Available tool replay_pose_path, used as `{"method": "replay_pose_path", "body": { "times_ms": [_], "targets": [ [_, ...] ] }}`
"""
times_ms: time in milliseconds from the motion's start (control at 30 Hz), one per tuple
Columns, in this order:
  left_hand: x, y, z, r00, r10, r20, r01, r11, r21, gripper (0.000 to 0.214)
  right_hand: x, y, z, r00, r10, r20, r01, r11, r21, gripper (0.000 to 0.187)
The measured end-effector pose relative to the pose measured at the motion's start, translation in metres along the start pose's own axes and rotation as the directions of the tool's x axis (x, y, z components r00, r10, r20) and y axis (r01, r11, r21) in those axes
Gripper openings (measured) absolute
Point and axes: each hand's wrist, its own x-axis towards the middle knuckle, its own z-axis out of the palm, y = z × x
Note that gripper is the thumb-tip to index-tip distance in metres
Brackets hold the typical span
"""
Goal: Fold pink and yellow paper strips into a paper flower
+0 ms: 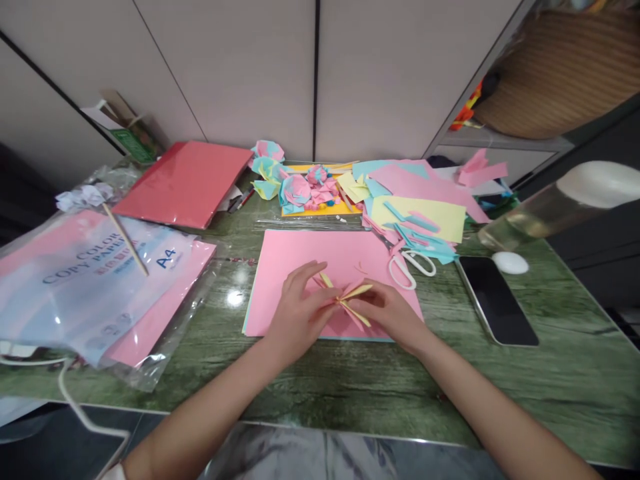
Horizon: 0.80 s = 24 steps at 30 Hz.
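Note:
A pink and yellow folded paper flower (356,291), pinched in at its middle and fanned at both ends, is held between my two hands above the pink sheets (295,250). My left hand (300,310) grips its left part, fingers closed on the centre. From the other side, my right hand (393,310) pinches the fanned layers at the right end. White-handled scissors (411,267) lie at the upper right of the sheets, blades partly hidden among scraps. Small paper trimmings (360,268) rest on the top sheet.
Finished paper flowers (296,192) and loose colored paper (420,215) lie at the back. A phone (497,300) and a tilted-looking bottle (540,207) stand right. At left are a bag of copy paper (95,273), a stick (125,239) and a red folder (185,183).

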Motion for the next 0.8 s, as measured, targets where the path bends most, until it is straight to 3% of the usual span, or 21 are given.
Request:
{"method": "replay_pose_path", "body": {
  "times_ms": [100,200,267,333,400,467,533,700,800],
  "targets": [
    [-0.001,0.001,0.004,0.998,-0.049,0.034,0.053,0.991,-0.125,0.02,0.0,0.004,0.003,0.999,0.022,-0.029,-0.021,0.999,0.03,0.018],
    [-0.001,0.003,0.008,0.982,-0.183,0.053,0.19,0.929,-0.316,0.032,0.0,0.007,0.006,0.998,0.039,-0.052,-0.038,0.999,0.024,0.019],
    [0.0,0.004,0.01,0.943,-0.325,0.067,0.313,0.801,-0.511,0.051,0.0,0.008,0.006,0.997,0.029,-0.074,-0.029,1.0,0.0,0.018],
    [0.001,0.003,0.01,0.881,-0.453,0.136,0.413,0.594,-0.69,0.066,0.001,0.008,0.005,0.995,-0.007,-0.1,0.004,1.0,-0.029,0.017],
    [0.003,0.0,0.009,0.821,-0.51,0.258,0.502,0.428,-0.752,0.062,0.001,0.008,0.004,0.99,-0.064,-0.127,0.054,0.996,-0.078,0.016],
    [0.004,-0.002,0.008,0.772,-0.516,0.372,0.582,0.336,-0.741,0.051,0.001,0.008,0.003,0.98,-0.123,-0.156,0.099,0.984,-0.15,0.015],
    [0.004,-0.003,0.008,0.739,-0.497,0.455,0.64,0.306,-0.705,0.042,0.0,0.007,0.004,0.97,-0.161,-0.18,0.121,0.969,-0.215,0.014],
    [0.003,0.005,0.009,0.727,-0.413,0.548,0.677,0.303,-0.67,0.034,-0.003,0.007,0.009,0.97,-0.172,-0.169,0.118,0.951,-0.287,0.012],
    [0.003,0.008,0.007,0.71,-0.392,0.585,0.694,0.25,-0.675,0.033,-0.003,0.012,0.012,0.969,-0.168,-0.183,0.108,0.948,-0.298,0.015]
  ]
}}
